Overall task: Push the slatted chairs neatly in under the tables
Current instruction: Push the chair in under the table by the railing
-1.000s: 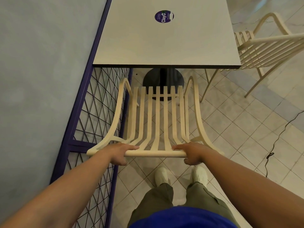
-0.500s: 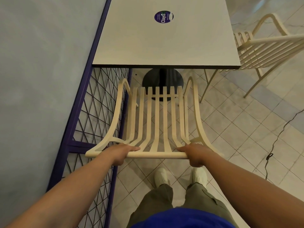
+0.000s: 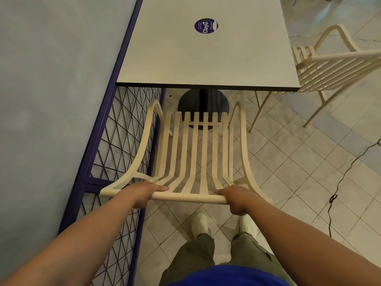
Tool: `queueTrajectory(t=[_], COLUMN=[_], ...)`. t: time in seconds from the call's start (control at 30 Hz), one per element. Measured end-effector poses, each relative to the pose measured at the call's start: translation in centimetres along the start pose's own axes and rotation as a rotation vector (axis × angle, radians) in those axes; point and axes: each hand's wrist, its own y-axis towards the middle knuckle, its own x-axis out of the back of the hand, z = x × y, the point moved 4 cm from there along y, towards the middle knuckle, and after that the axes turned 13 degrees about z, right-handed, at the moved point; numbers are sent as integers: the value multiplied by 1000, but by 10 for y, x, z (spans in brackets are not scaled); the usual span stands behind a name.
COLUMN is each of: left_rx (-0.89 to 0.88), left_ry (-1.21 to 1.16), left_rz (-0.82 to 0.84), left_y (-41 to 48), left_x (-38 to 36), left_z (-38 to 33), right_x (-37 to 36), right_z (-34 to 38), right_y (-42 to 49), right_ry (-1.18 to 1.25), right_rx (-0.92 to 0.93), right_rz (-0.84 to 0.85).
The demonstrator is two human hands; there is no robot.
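The fingers (image 3: 158, 189) of the left hand (image 3: 144, 193) are curled together over the top rail (image 3: 185, 197) of the chair (image 3: 195, 153), thumb side lying along the rail toward the middle, the rest wrapped under it out of sight. The right hand (image 3: 237, 200) clamps the same rail further right, knuckles up, its fingers folded down around the bar. Both grips are closed on the rail, with a bare stretch of it between them.

The rail is a smooth, round, cream bar lying crosswise. From it flat cream slats run away from the hands, curving down the back and out along the seat, so the chair's long axis points straight ahead at the desk (image 3: 206, 58). Two curved armrests bow up at either side. The front ends of the slats stop just short of the desk's near edge, over its round black base (image 3: 203, 102); the seat is not yet under the top.

The desk is a pale grey matte square with a dark edge and a round purple sticker (image 3: 205, 25). Left of the left hand stands a purple metal frame with diamond wire mesh (image 3: 115, 141) against a blue-grey wall. Right of the desk, well apart from the right hand, sits a second chair (image 3: 334, 67) of the same kind, angled. The floor is pale square tile, with a thin black cable (image 3: 350, 168) trailing at far right.
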Motion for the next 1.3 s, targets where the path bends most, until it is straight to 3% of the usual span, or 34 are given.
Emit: queueTrajectory(t=[1.3], left_rx=[2], left_ry=[-20], left_rz=[-39], left_y=[-1], left_x=[1], left_z=[-2], right_x=[14], right_z=[-1], right_y=[-7], right_ry=[-58], right_rx=[6], right_rz=[52])
